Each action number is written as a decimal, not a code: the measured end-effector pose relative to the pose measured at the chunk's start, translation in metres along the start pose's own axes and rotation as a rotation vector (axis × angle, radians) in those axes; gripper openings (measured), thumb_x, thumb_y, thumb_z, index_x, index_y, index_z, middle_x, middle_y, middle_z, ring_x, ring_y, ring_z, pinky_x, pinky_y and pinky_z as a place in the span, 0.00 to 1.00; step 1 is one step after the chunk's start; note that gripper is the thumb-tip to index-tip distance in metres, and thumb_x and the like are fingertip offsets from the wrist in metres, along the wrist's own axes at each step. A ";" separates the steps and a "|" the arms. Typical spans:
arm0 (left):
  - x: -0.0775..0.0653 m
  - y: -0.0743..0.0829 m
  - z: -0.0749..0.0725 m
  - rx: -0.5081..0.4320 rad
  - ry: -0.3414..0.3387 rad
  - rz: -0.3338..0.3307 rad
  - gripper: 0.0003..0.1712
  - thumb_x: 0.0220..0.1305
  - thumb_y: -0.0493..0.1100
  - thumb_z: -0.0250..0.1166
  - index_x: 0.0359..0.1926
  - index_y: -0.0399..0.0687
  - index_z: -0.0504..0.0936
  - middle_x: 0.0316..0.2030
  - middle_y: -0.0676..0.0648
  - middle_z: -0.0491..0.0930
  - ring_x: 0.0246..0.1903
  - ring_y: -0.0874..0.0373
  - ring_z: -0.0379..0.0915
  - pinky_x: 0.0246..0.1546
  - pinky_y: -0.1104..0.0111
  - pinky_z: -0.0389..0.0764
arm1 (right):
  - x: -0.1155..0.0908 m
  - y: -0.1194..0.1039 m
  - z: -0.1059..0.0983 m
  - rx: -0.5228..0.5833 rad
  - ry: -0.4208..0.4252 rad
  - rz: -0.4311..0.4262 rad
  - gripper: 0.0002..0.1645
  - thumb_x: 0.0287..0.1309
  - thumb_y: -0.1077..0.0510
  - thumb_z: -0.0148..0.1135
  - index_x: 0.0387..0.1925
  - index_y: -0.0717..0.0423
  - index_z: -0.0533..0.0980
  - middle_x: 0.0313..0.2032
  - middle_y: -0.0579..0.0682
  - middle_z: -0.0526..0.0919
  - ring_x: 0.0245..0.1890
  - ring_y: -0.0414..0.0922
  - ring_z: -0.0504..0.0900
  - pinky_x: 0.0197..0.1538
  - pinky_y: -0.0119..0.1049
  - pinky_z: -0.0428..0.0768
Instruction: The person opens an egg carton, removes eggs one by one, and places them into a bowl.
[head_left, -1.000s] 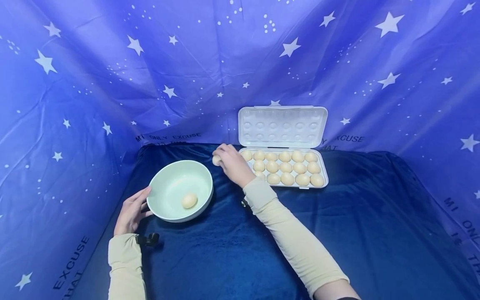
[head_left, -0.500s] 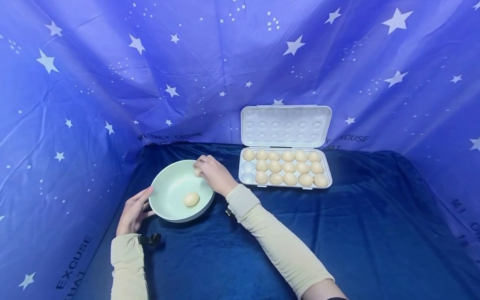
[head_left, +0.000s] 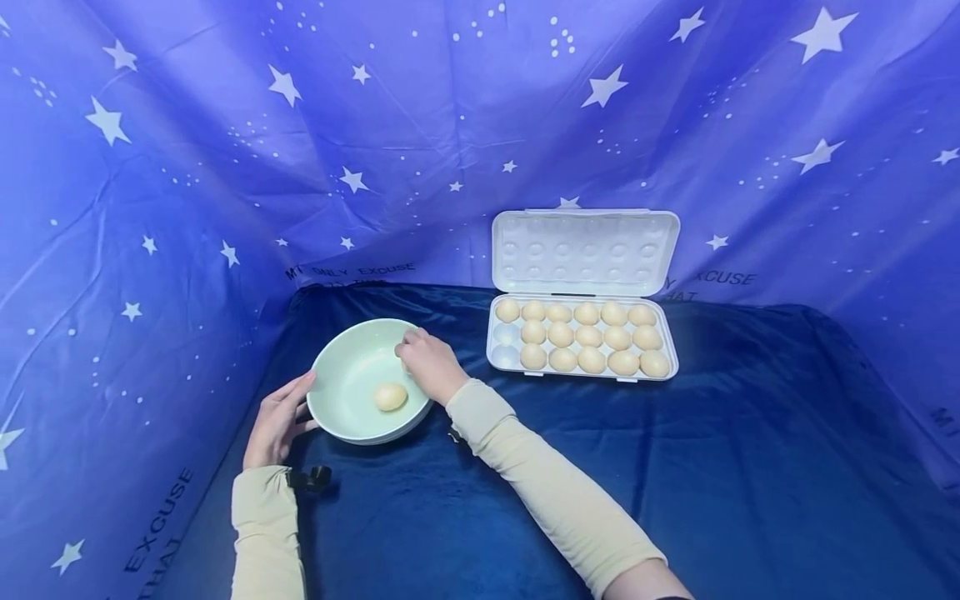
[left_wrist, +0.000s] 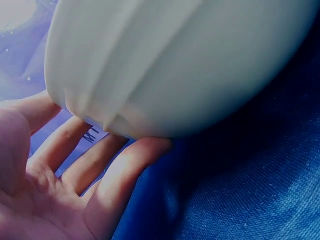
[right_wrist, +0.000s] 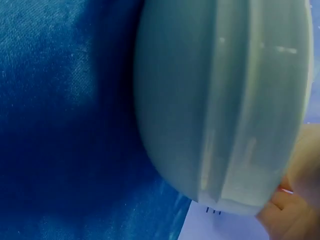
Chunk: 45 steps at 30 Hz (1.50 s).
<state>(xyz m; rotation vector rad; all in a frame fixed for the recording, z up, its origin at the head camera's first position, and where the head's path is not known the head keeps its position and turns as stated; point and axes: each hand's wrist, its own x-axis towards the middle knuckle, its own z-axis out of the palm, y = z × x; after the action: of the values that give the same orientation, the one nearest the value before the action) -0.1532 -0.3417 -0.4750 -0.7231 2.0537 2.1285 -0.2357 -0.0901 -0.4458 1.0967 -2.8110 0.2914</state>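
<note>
A pale green bowl (head_left: 352, 375) stands on the dark blue cloth, with one egg (head_left: 391, 397) lying inside. My left hand (head_left: 273, 421) touches its left side; the left wrist view shows fairly straight, spread fingers (left_wrist: 130, 160) against the outer wall. At the right, my right hand (head_left: 431, 362) reaches over the rim into the bowl. Its curled fingers pinch a second egg (head_left: 406, 366), mostly hidden behind them. In the right wrist view the bowl's ribbed outer wall (right_wrist: 175, 100) fills the middle, and part of the hand shows at the right edge.
An open white egg carton (head_left: 585, 250) stands behind and right of the bowl, lid up. Rows of eggs (head_left: 589, 336) fill it except for two bare hollows (head_left: 506, 345) at its left end. A blue star-printed curtain (head_left: 420, 125) hangs behind and at both sides.
My right hand has carried an egg leftward from beside the carton, over the rim and down into the bowl. The left hand stays at the bowl. The head view has shifted slightly.
</note>
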 end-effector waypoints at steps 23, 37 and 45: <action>0.000 0.001 0.005 0.055 0.026 0.002 0.44 0.64 0.63 0.65 0.73 0.45 0.65 0.51 0.59 0.78 0.40 0.73 0.79 0.39 0.68 0.85 | -0.001 -0.004 0.001 -0.138 -0.062 -0.032 0.13 0.66 0.63 0.58 0.46 0.48 0.85 0.45 0.48 0.83 0.49 0.46 0.77 0.52 0.37 0.81; -0.003 -0.004 -0.002 0.049 0.012 -0.002 0.44 0.65 0.63 0.64 0.73 0.45 0.63 0.47 0.63 0.79 0.39 0.74 0.79 0.40 0.69 0.85 | -0.012 0.047 -0.030 0.024 0.139 -0.024 0.12 0.64 0.65 0.61 0.48 0.56 0.83 0.47 0.52 0.82 0.50 0.49 0.77 0.54 0.38 0.80; 0.000 -0.001 0.003 0.050 0.017 0.005 0.45 0.64 0.64 0.64 0.73 0.45 0.65 0.48 0.61 0.78 0.39 0.73 0.79 0.40 0.69 0.85 | -0.024 0.114 -0.036 -0.014 0.143 0.092 0.14 0.59 0.67 0.62 0.48 0.62 0.81 0.48 0.57 0.82 0.51 0.54 0.78 0.56 0.44 0.79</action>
<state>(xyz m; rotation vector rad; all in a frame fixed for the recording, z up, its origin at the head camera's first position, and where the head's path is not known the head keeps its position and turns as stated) -0.1537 -0.3390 -0.4762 -0.7330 2.1115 2.0724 -0.2943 0.0156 -0.4307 0.9072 -2.7362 0.3428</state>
